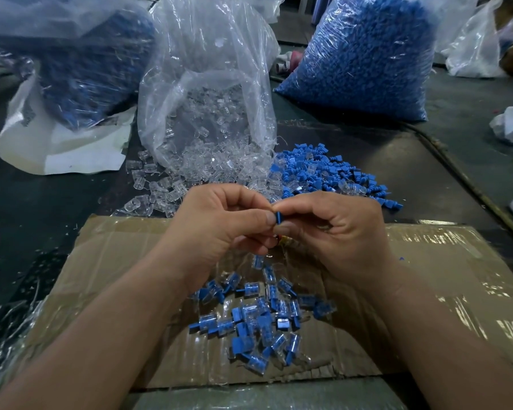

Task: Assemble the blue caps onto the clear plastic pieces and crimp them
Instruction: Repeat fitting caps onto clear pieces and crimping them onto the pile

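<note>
My left hand [219,220] and my right hand [335,229] meet above the cardboard, fingertips together. Between them I pinch a small blue cap [278,217]; any clear piece under it is hidden by my fingers. Below my hands lies a heap of assembled pieces [264,318], clear bodies with blue caps in them. Loose clear plastic pieces [160,187] spill from an open clear bag [208,93]. A pile of loose blue caps [323,173] lies just beyond my right hand.
A taped cardboard sheet [427,261] covers the dark table near me. A full bag of blue caps [365,57] stands at the back right, another blue-filled bag [80,69] on a white sack at the back left. More plastic bags [480,45] sit far right.
</note>
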`<state>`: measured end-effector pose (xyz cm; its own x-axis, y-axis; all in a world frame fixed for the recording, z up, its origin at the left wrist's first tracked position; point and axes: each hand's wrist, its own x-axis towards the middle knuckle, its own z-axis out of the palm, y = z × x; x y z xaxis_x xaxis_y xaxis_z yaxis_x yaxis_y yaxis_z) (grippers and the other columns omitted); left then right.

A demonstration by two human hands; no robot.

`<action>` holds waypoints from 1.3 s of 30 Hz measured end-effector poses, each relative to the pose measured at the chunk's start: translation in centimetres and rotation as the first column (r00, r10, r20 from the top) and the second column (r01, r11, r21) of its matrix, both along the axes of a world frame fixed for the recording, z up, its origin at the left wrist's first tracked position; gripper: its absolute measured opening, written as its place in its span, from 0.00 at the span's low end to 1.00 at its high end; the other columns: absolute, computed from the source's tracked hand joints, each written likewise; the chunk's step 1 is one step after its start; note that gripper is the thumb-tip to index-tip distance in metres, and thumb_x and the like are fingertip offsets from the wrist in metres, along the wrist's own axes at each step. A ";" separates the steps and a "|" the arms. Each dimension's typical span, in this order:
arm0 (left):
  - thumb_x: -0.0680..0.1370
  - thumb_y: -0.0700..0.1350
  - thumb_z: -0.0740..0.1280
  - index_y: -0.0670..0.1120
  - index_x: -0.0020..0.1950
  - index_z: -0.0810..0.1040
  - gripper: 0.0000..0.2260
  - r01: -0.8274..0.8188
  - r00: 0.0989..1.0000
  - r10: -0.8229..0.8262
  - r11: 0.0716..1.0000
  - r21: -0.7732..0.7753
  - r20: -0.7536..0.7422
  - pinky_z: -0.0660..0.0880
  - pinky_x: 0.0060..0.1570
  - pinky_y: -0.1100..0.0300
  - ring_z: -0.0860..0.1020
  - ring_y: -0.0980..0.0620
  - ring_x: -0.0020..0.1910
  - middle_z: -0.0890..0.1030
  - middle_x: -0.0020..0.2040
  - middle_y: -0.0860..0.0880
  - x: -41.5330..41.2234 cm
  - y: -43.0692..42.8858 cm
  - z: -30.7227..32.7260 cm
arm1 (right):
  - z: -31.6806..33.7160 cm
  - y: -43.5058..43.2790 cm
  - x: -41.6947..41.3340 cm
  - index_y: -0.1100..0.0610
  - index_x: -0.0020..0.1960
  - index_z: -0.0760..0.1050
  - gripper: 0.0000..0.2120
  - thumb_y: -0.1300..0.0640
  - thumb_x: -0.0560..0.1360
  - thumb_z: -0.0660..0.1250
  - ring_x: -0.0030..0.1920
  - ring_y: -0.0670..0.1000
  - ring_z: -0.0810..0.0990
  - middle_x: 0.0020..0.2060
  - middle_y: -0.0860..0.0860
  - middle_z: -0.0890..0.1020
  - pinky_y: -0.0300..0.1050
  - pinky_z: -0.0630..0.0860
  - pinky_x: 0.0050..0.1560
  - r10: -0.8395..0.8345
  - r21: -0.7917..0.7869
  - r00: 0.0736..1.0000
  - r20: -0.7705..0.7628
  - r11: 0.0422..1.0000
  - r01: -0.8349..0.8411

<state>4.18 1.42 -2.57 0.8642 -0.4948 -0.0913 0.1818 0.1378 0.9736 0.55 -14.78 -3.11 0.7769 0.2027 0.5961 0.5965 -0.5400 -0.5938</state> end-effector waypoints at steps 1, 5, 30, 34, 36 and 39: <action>0.59 0.38 0.71 0.45 0.31 0.82 0.03 0.000 1.000 0.000 1.000 0.002 0.002 0.76 0.26 0.64 0.79 0.50 0.26 0.81 0.29 0.43 0.0 0.0 0.0 | 0.0 0.0 0.0 0.60 0.49 0.79 0.10 0.59 0.68 0.70 0.40 0.44 0.82 0.40 0.48 0.82 0.36 0.79 0.42 -0.005 -0.007 1.000 0.000 1.000 0.005; 0.60 0.38 0.70 0.44 0.31 0.82 0.03 -0.009 1.000 0.009 1.000 -0.015 -0.010 0.76 0.26 0.64 0.79 0.50 0.27 0.81 0.30 0.42 -0.1 0.1 0.1 | 0.6 -0.4 -0.1 0.57 0.49 0.79 0.13 0.55 0.66 0.73 0.41 0.44 0.81 0.39 0.45 0.81 0.32 0.77 0.43 -0.068 -0.059 0.996 -0.057 0.996 0.064; 0.62 0.37 0.66 0.39 0.39 0.75 0.07 -0.137 0.990 0.134 0.988 -0.065 -0.054 0.78 0.30 0.63 0.81 0.49 0.31 0.81 0.31 0.44 0.4 0.3 -0.2 | 0.6 -2.5 0.2 0.45 0.52 0.65 0.11 0.53 0.72 0.63 0.46 0.46 0.66 0.46 0.45 0.68 0.40 0.61 0.36 -0.535 -0.810 0.793 -0.291 0.579 0.094; 0.62 0.38 0.66 0.39 0.39 0.75 0.07 -0.175 0.984 0.176 0.981 -0.082 -0.003 0.77 0.30 0.64 0.81 0.51 0.31 0.81 0.30 0.46 0.5 0.3 -0.2 | 0.7 -2.8 0.2 0.45 0.55 0.69 0.10 0.51 0.75 0.61 0.45 0.44 0.66 0.44 0.43 0.69 0.36 0.59 0.34 -0.549 -0.784 0.807 -0.216 0.590 0.192; 0.63 0.38 0.66 0.40 0.39 0.75 0.06 -0.211 0.977 0.214 0.973 -0.094 0.023 0.77 0.31 0.64 0.81 0.51 0.32 0.81 0.30 0.46 0.5 0.4 -0.2 | 1.0 -3.1 0.1 0.48 0.53 0.73 0.08 0.54 0.74 0.62 0.43 0.46 0.65 0.42 0.44 0.70 0.40 0.59 0.37 -0.550 -0.733 0.824 -0.137 0.615 0.289; 0.67 0.36 0.66 0.41 0.39 0.76 0.03 -0.256 0.962 0.263 0.963 -0.086 0.079 0.78 0.33 0.64 0.81 0.50 0.33 0.81 0.31 0.47 0.6 0.5 -0.3 | 1.4 -3.2 -0.1 0.51 0.47 0.76 0.05 0.59 0.73 0.65 0.41 0.47 0.65 0.39 0.46 0.73 0.43 0.57 0.40 -0.548 -0.631 0.831 -0.099 0.680 0.373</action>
<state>4.79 1.88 -2.85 0.9667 -0.2549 0.0205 0.0432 0.2415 0.9694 0.47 -17.95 -1.76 0.9671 0.0030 0.2544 0.0491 -0.9833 -0.1752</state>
